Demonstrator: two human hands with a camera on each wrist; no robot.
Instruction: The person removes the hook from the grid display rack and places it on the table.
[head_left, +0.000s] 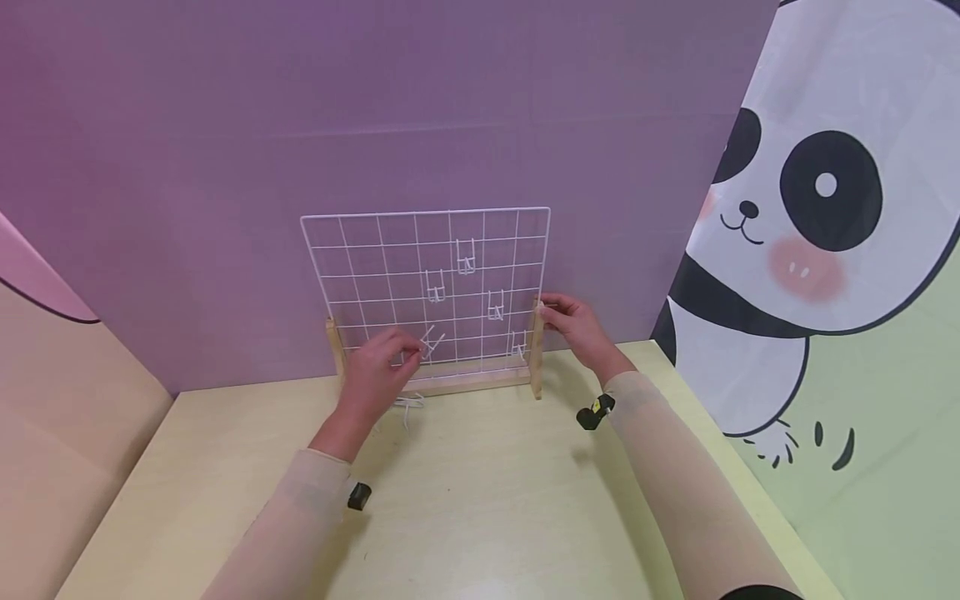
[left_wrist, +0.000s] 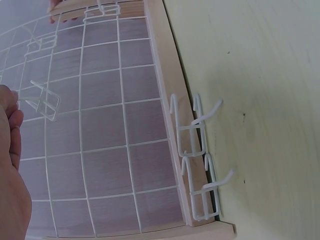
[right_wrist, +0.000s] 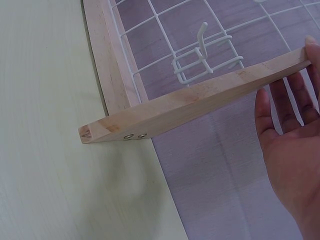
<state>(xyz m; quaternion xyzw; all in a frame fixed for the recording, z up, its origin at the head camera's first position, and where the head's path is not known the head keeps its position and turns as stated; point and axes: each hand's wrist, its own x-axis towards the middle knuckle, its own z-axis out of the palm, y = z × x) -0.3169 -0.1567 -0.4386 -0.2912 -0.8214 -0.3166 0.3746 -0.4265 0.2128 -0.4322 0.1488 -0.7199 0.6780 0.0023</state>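
My left hand [head_left: 377, 372] pinches a white wire hook [head_left: 432, 342] by its prong, in front of the lower middle of a white wire grid panel [head_left: 397, 260]. In the left wrist view the hook's frame [left_wrist: 48, 104] points toward the mesh; whether it touches the wires I cannot tell. At the panel's right side my right hand [head_left: 582, 331] grips the top of the wooden upright [right_wrist: 200, 97], thumb on its edge and fingers behind. Several more hooks [head_left: 466, 260] hang on the right half of the grid.
Two loose white hooks [left_wrist: 190, 130] lie against the stand's wooden base bar [head_left: 465, 382], near its left end. The stand is on a pale wooden table [head_left: 480, 500], close to a purple backdrop [head_left: 420, 100]. A panda picture [head_left: 817, 275] covers the right wall.
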